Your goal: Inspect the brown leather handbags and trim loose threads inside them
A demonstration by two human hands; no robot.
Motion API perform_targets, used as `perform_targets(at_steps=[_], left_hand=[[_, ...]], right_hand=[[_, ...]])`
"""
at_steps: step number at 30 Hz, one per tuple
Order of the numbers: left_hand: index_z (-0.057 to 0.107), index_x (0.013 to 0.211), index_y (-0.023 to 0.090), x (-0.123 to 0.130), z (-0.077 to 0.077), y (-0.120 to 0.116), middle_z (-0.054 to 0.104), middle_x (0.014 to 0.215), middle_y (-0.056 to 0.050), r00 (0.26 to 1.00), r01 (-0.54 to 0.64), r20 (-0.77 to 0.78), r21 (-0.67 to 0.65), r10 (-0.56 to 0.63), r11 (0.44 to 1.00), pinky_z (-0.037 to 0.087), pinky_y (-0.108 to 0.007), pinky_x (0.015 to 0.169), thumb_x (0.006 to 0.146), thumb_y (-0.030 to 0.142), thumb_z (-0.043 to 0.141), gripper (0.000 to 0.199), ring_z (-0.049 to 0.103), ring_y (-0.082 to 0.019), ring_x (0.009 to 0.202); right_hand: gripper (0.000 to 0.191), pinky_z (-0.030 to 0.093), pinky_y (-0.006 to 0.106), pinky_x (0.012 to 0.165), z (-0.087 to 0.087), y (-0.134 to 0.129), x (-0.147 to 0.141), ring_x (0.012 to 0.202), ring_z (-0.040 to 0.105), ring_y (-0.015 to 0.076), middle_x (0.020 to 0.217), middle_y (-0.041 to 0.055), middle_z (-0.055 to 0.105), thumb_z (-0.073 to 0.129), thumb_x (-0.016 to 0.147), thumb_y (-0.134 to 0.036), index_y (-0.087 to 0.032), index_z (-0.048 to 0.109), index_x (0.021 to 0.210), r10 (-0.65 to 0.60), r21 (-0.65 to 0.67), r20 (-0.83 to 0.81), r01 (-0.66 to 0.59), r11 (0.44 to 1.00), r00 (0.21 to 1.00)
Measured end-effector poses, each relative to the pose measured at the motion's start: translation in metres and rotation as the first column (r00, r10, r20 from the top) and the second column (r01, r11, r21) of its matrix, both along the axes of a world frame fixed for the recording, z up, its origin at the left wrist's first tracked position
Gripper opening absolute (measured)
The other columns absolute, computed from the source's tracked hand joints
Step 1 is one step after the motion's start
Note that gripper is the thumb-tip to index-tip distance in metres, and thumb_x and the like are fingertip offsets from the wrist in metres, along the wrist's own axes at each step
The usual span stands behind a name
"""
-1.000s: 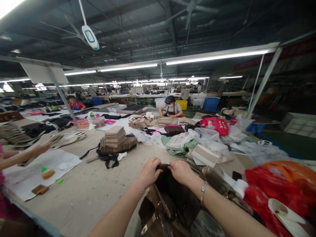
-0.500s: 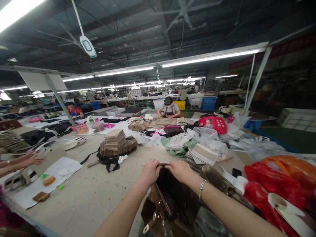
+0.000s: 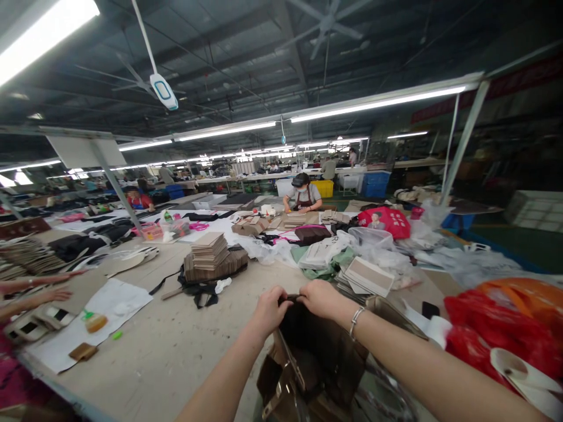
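A brown handbag (image 3: 328,357) with a dark interior and metal fittings gapes in front of me at the table's near edge. My left hand (image 3: 267,312) pinches its far rim between thumb and fingers. Close beside it, my right hand (image 3: 324,302), with a metal bangle at the wrist, grips the same rim. Only a short stretch of edge shows between the two hands. The bag's bottom is hidden. Behind my right forearm lies another brown piece (image 3: 391,313), partly covered.
Ahead stands a stack of beige panels (image 3: 209,252) over brown pieces. Grey-beige sheets (image 3: 367,275), a red plastic bag (image 3: 492,328) and a black phone-like object (image 3: 430,310) lie rightward. At left, a co-worker's hands (image 3: 55,293) are near a glue bottle (image 3: 94,320). Another person (image 3: 302,193) works opposite.
The view has shifted slightly, so the surroundings appear a little further right and lower. Both hands still hold the rim, with a slightly wider gap between them. The co-worker's hands at left have moved apart.
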State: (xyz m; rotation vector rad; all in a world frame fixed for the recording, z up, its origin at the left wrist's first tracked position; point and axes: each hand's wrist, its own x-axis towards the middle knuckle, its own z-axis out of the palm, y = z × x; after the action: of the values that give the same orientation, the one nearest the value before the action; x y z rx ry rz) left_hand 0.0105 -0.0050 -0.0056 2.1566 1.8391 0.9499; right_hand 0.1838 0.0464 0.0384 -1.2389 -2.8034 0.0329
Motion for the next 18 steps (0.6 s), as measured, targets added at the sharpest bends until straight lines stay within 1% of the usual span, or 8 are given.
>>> perform_targets(at_steps=[4,6,8,11,15,18], left_hand=[[0.05,0.097,0.019,-0.009,0.006,-0.002,0.059,0.094,-0.002,0.995,0.044,0.097,-0.089,-0.035,0.995,0.042,-0.027,0.077,0.065,0.015,0.069,0.038,0.054,-0.016,0.087],[0.048,0.102,0.02,-0.015,0.011,-0.002,0.059,0.097,-0.003,0.99,0.091,0.116,-0.138,-0.075,0.986,0.042,-0.029,0.081,0.064,0.011,0.067,0.044,0.054,-0.017,0.091],[0.048,0.102,0.02,-0.02,0.016,0.0,0.058,0.098,-0.002,0.983,0.163,0.104,-0.151,-0.148,0.975,0.042,-0.029,0.081,0.064,0.007,0.063,0.043,0.054,-0.017,0.092],[0.051,0.096,0.021,-0.023,0.021,0.002,0.056,0.097,-0.001,0.967,0.254,0.046,-0.124,-0.25,0.959,0.042,-0.028,0.081,0.066,0.005,0.057,0.034,0.053,-0.016,0.092],[0.053,0.088,0.02,-0.018,0.022,0.004,0.056,0.1,-0.002,0.957,0.288,-0.01,-0.089,-0.289,0.954,0.042,-0.027,0.084,0.07,0.007,0.055,0.023,0.052,-0.016,0.095],[0.056,0.087,0.021,-0.012,0.022,0.005,0.057,0.101,-0.002,0.953,0.296,-0.041,-0.093,-0.301,0.951,0.042,-0.027,0.083,0.072,0.009,0.054,0.019,0.053,-0.016,0.094]], right_hand=[[0.032,0.046,0.031,0.075,-0.001,-0.004,-0.003,0.087,0.064,0.0255,0.09,0.0141,0.07,0.045,0.088,-0.034,-0.016,0.071,0.09,-0.034,0.029,-0.009,0.034,0.999,0.999],[0.031,0.046,0.031,0.075,-0.002,-0.005,-0.001,0.087,0.064,0.0253,0.09,0.014,0.07,0.045,0.088,-0.033,-0.016,0.071,0.09,-0.06,0.03,-0.017,0.061,0.998,0.998],[0.031,0.046,0.03,0.074,-0.004,-0.007,0.002,0.087,0.064,0.0253,0.088,0.0137,0.07,0.045,0.088,-0.033,-0.016,0.071,0.088,-0.088,0.03,-0.027,0.089,0.996,0.996],[0.032,0.046,0.031,0.073,-0.008,-0.01,0.007,0.085,0.065,0.0255,0.087,0.0135,0.07,0.043,0.089,-0.033,-0.017,0.071,0.087,-0.127,0.028,-0.04,0.128,0.991,0.991],[0.032,0.046,0.031,0.072,-0.011,-0.014,0.011,0.085,0.065,0.0261,0.087,0.0137,0.07,0.043,0.089,-0.033,-0.017,0.071,0.087,-0.147,0.03,-0.06,0.149,0.988,0.987],[0.032,0.047,0.031,0.07,-0.012,-0.016,0.011,0.083,0.065,0.0261,0.086,0.0126,0.07,0.044,0.088,-0.034,-0.018,0.071,0.086,-0.15,0.033,-0.082,0.153,0.988,0.985]])
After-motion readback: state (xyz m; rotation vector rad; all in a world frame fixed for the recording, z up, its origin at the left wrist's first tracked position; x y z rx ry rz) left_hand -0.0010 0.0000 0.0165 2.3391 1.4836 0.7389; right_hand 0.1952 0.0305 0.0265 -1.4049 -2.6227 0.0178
